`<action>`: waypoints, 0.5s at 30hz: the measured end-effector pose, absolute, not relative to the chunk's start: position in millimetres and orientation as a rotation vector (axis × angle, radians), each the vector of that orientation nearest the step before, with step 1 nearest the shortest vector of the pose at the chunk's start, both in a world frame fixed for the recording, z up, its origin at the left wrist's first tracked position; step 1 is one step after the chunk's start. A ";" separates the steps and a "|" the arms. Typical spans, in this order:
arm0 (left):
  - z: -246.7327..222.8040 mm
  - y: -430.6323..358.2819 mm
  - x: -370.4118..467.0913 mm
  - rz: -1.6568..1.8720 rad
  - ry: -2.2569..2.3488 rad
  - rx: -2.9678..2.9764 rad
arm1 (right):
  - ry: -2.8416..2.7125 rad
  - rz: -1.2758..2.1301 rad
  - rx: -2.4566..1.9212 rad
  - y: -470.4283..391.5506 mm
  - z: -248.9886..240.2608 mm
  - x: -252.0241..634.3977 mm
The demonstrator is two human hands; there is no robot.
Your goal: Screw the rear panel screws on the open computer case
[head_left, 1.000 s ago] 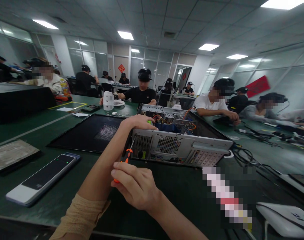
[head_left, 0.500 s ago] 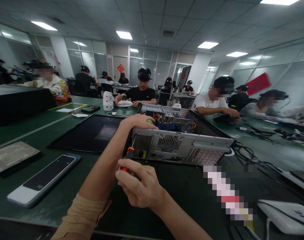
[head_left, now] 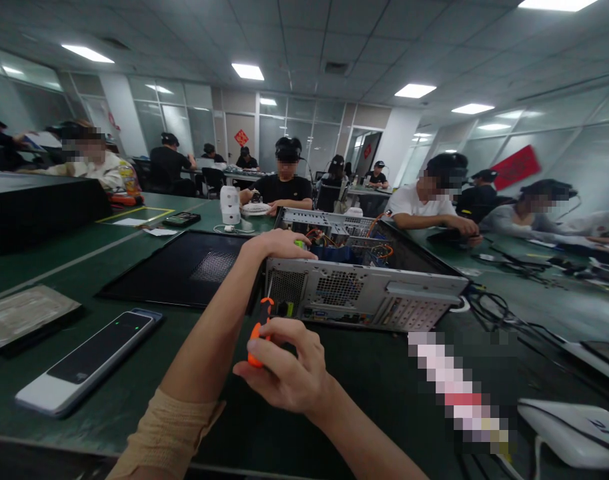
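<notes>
A desktop computer case (head_left: 367, 293) lies on its side with its top open and its rear panel towards me. My left hand (head_left: 287, 244) rests over the upper rear edge at the left corner. Its thumb lies along the edge, while the other fingers reach over into the case and are partly hidden. Between the fingers and thumb of my right hand (head_left: 291, 360) is an orange and black screwdriver (head_left: 267, 312). The shaft points up to the left end of the rear panel, beside a mesh grille (head_left: 287, 287). Whether the tip sits in a screw is too small to tell.
A black side panel (head_left: 154, 273) lies left of the case. Nearer are a hard drive (head_left: 29, 313) and a white and black oblong device (head_left: 91, 360). Cables (head_left: 494, 310) and a white box (head_left: 574, 430) are at right. Co-workers (head_left: 287, 180) sit around the table.
My right hand has shifted slightly right, and the screwdriver stands more upright with more of its handle showing. My left hand stays put. Across the table, a white device has moved right.
</notes>
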State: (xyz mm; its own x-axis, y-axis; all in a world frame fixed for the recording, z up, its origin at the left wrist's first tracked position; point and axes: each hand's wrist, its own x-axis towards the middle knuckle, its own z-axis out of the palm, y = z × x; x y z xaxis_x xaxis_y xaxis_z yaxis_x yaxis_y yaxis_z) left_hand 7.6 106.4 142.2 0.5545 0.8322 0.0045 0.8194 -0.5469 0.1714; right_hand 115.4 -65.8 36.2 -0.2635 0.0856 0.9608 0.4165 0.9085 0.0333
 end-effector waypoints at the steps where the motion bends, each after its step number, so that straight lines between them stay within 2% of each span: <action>1: 142.0 106.5 7.6 0.124 1.415 2.633 | -1.806 -0.320 -0.385 -65.7 36.3 115.3; 15: 140.7 109.5 7.4 0.139 1.404 2.625 | -2.049 -0.378 -0.321 -67.6 38.1 118.6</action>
State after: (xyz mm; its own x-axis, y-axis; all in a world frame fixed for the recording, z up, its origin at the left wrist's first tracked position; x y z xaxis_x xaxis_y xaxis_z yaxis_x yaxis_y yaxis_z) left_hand 7.4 109.5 140.7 0.5547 0.8320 0.0058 0.8171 -0.5461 0.1850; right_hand 118.6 -67.6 38.1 -0.4770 0.0698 0.8761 0.3777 0.9164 0.1326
